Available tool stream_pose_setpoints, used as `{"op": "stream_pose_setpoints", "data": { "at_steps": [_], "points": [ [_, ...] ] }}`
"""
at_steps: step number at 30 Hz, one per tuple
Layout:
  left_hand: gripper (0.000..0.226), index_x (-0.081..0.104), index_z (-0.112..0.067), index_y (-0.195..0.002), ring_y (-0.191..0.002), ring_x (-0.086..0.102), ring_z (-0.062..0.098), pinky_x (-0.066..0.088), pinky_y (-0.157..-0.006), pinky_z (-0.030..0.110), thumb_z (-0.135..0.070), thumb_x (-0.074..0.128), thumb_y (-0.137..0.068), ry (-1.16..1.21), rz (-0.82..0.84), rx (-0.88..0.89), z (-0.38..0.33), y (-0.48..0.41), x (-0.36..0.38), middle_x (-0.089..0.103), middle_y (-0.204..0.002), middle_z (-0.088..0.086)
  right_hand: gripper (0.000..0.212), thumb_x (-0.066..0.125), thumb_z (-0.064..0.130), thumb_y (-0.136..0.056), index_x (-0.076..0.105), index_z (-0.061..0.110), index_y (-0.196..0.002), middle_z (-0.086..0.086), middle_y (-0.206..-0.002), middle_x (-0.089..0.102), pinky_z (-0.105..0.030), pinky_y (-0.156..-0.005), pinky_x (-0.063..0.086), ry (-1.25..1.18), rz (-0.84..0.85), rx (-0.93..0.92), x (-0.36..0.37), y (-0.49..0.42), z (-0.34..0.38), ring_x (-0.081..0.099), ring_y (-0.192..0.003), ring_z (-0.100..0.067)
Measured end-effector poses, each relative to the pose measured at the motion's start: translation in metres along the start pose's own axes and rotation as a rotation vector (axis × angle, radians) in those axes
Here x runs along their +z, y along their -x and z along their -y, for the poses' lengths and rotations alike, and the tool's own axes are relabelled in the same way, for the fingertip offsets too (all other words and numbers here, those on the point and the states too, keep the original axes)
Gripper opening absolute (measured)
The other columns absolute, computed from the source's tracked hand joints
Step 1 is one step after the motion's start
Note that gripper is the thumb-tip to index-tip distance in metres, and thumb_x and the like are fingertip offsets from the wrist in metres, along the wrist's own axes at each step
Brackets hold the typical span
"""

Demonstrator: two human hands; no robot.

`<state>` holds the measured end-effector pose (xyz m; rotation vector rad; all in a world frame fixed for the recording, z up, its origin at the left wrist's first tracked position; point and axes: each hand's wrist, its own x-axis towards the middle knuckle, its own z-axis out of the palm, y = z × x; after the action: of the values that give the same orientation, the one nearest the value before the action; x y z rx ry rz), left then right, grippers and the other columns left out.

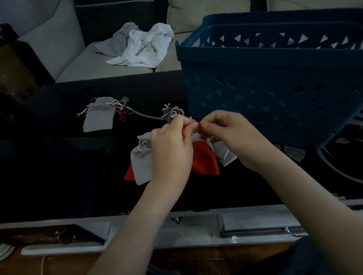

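A small red drawstring pouch [205, 159] hangs between my two hands above a dark table [71, 165]. My left hand [170, 150] pinches its top from the left, and my right hand [231, 136] pinches the red cord at its mouth from the right. Under my left hand lies a grey pouch [141, 163] with another red pouch [129, 174] peeking out beneath it. A pale grey pouch [225, 153] lies below my right hand. Two more grey pouches sit farther back: one [99, 118] at the left with loose white and red cords, a smaller one [171, 112] just beyond my fingers.
A large blue plastic basket [279, 84] with triangular cut-outs stands on the table at the right, close to my right hand. Behind the table is a pale sofa [108, 65] with a crumpled white cloth [141, 46]. A white ledge [192, 228] runs along the table's near edge.
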<state>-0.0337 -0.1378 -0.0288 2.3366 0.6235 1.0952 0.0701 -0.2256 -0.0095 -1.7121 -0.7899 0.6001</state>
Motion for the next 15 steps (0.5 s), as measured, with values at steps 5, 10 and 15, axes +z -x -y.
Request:
{"op": "stream_pose_setpoints", "data": {
  "at_steps": [5, 10, 15],
  "points": [
    [0.014, 0.064, -0.008, -0.087, -0.076, 0.061, 0.003, 0.043, -0.066, 0.009, -0.014, 0.056, -0.095, 0.155, -0.022, -0.186, -0.004, -0.002, -0.003, 0.068, -0.081, -0.006, 0.017, 0.045, 0.005, -0.097, 0.055, 0.010, -0.086, -0.009, -0.092, 0.070, -0.021, -0.072, 0.053, -0.490, -0.176, -0.023, -0.001, -0.002, 0.002, 0.067, -0.086, -0.016],
    [0.018, 0.061, -0.014, -0.081, -0.072, 0.059, 0.000, 0.039, -0.063, 0.003, -0.015, 0.052, -0.096, 0.137, 0.015, -0.324, 0.000, -0.004, -0.009, 0.068, -0.075, -0.009, 0.016, 0.036, 0.000, -0.099, 0.048, 0.010, -0.100, -0.006, -0.067, 0.064, -0.034, -0.083, 0.056, -1.001, -0.141, -0.102, -0.014, -0.004, 0.008, 0.070, -0.079, -0.023],
    [0.021, 0.060, -0.015, -0.076, -0.066, 0.055, -0.006, 0.037, -0.062, 0.001, -0.014, 0.052, -0.096, 0.092, 0.075, -0.319, 0.003, -0.007, -0.014, 0.065, -0.067, -0.009, 0.017, 0.030, 0.000, -0.100, 0.044, 0.009, -0.099, 0.000, -0.057, 0.042, -0.025, -0.054, 0.044, -1.004, -0.142, -0.089, -0.020, -0.003, 0.007, 0.038, -0.046, -0.010]
  ]
}}
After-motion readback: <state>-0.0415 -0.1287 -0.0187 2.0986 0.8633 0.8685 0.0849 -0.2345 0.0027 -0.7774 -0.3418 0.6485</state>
